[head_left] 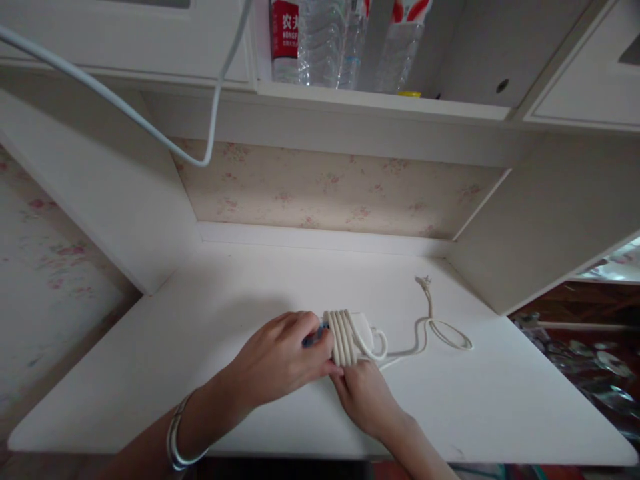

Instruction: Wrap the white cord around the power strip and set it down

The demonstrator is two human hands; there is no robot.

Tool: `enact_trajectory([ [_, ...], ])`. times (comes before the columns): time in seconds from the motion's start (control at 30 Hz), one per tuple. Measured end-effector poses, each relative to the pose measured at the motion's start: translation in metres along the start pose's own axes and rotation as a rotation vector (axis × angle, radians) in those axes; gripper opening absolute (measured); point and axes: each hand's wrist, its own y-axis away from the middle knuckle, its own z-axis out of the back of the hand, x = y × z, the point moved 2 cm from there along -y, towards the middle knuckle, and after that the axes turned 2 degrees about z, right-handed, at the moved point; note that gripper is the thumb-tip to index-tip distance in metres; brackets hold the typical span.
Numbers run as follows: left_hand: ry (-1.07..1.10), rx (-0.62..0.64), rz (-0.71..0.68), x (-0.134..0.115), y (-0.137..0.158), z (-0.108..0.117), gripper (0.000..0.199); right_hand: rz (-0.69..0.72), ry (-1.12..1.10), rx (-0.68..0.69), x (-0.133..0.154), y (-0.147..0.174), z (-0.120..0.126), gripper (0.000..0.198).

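A white power strip (361,325) has its cream power cord (342,339) wound around it in several turns. My left hand (280,360), with a silver bangle at the wrist, is closed around the strip's left end. A small dark bluish part shows between its thumb and fingers. Below the coils, my right hand (365,397) is closed on the cord at the strip's lower edge; its fingertips are partly hidden. The loose cord runs right across the white desk (240,280), makes a loop, and ends in a plug (424,281).
Plastic bottles (323,47) stand on the shelf above the desk. A pale bent tube (125,110) hangs across the upper left, close to the camera. White side panels (540,220) flank the desk, with flowered wallpaper (325,190) behind. Shiny items (595,373) lie beyond the right edge.
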Motion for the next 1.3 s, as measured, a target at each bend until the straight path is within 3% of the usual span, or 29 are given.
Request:
enact_trajectory([
  [0.1, -0.083, 0.054, 0.032, 0.004, -0.001, -0.016, 0.033, 0.068, 0.136, 0.043, 0.014, 0.006, 0.002, 0.024],
  [0.23, -0.114, 0.131, 0.008, 0.0, -0.002, -0.029, 0.035, 0.201, 0.247, 0.015, 0.024, 0.007, 0.023, 0.023],
  [0.4, -0.035, 0.184, -0.019, -0.005, 0.0, -0.029, 0.035, 0.289, 0.275, 0.0, 0.021, 0.007, 0.051, 0.025],
  [0.6, 0.15, 0.211, 0.049, -0.007, 0.01, -0.034, 0.022, 0.333, 0.248, 0.054, 0.015, 0.004, 0.053, 0.03],
  [0.8, 0.389, 0.22, 0.153, -0.001, 0.023, -0.026, 0.049, 0.346, 0.207, 0.01, 0.014, 0.008, 0.055, 0.028],
  [1.07, -0.016, 0.208, 0.022, 0.0, 0.018, -0.038, 0.031, 0.228, 0.255, 0.097, 0.002, -0.001, 0.038, 0.028],
  [1.3, -0.066, 0.208, -0.06, 0.005, 0.026, -0.062, 0.021, 0.238, 0.282, 0.157, -0.007, -0.011, 0.043, 0.034],
])
